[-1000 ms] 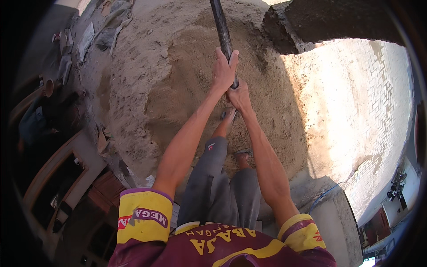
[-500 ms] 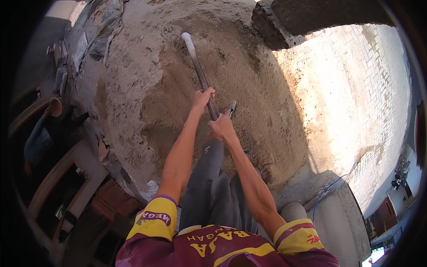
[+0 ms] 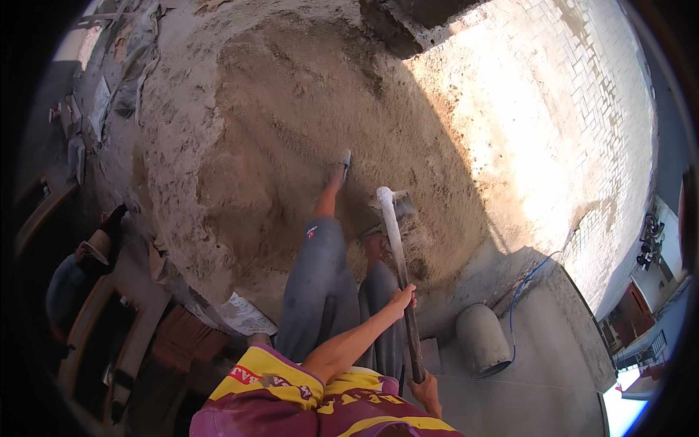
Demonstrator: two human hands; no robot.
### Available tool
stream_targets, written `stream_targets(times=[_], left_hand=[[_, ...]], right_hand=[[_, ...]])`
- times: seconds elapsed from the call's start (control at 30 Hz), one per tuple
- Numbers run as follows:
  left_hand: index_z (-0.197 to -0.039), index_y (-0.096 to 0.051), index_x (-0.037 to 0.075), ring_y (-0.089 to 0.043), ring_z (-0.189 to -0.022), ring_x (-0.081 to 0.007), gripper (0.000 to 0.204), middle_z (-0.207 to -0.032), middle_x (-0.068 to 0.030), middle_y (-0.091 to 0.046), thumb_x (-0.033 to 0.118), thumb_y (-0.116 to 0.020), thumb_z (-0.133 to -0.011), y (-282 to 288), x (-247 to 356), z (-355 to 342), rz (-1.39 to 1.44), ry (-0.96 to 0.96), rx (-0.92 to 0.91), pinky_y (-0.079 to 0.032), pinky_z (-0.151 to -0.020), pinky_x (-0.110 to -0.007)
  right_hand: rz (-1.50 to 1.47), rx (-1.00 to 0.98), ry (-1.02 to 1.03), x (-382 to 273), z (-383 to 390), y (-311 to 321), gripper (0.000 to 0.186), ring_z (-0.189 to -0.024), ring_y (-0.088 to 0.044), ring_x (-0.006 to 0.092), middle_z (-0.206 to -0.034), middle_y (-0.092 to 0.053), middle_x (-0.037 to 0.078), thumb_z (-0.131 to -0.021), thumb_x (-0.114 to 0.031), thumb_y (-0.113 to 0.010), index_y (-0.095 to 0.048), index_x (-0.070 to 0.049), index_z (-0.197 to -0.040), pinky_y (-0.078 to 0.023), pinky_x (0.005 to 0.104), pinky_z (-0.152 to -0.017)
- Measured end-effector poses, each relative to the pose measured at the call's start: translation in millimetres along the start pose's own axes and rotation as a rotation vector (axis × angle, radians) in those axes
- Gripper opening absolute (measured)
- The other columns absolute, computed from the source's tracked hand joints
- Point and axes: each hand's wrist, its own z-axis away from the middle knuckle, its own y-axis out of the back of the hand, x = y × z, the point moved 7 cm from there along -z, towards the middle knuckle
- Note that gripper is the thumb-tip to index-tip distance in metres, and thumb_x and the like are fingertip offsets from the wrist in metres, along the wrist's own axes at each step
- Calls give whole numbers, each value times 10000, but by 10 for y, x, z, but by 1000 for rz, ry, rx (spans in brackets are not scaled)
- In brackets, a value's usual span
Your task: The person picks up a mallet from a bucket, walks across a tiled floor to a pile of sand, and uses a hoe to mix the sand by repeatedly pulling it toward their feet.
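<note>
A long-handled hoe (image 3: 398, 251) slants beside my right leg. Its whitish head end points away from me, and the grey blade (image 3: 405, 205) rests on or just over the loose brown soil (image 3: 291, 138). My left hand (image 3: 403, 298) is closed around the middle of the handle. Lower down, close to my right hip, my right hand (image 3: 427, 391) grips the handle's rear end. My left foot (image 3: 345, 167) stands forward on the soil, in a sandal or slipper. The right foot is partly hidden behind the handle and the blade.
A grey cylindrical container (image 3: 482, 340) lies on concrete at the right, near a blue hose (image 3: 518, 291). A dark slab (image 3: 408, 25) juts in at the far side. Sunlit paving (image 3: 597, 109) borders the soil. At the left another person (image 3: 69, 280) holds a bucket (image 3: 95, 249).
The hoe has been drawn back toward my body and to the right. Both hands came with it, still gripping the handle. The person at the left has shifted with the bucket.
</note>
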Motion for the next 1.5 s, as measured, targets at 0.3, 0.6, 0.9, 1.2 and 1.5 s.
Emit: stream_targets(times=[0.3,0.6,0.9,1.2,1.5], left_hand=[[-1186,-549,66,-576,-775,-107,302,-838,-7,-559,219,-695,-970,192,4354,1697,86,-1009,35,-480,-715,-288],[-1250,-533,-97,-714,-852,-271,595,-930,-176,-730,447,-580,-1012,857,7420,2326,-394,-1470,437,-555,-764,-433],[-946,-702,-40,-715,-873,-226,390,-928,-150,-734,346,-658,-976,1466,6193,831,-418,-828,268,-556,-794,-368],[-731,-569,110,-571,-539,-153,270,-644,-36,-583,260,-702,-911,1158,4399,-215,345,-484,-13,-497,-509,-324],[-892,-531,89,-556,-519,-182,276,-669,-29,-545,237,-763,-865,289,280,95,232,9,-13,-487,-494,-368]], right_hand=[[-331,119,652,-3220,-2224,-73,305,-621,-492,186,-692,-543,115,-838,-169,-727,-631,17,-1061,-476,387,-636],[31,120,1239,-8757,-3100,357,414,-932,-722,414,-928,-725,248,-823,-240,-712,-651,49,-1112,-537,453,-818],[-59,-14,741,-7102,-3626,-502,619,-947,-720,439,-951,-724,293,-774,-340,-709,-624,114,-1186,-554,457,-807],[9,-74,368,-3398,-1692,-21,574,-1033,-665,474,-1038,-682,318,-797,-276,-731,-580,68,-1232,-505,502,-893],[-38,61,115,-217,-17,-27,327,-783,-620,506,-812,-629,284,-751,-164,-764,-603,19,-969,-509,486,-735]])
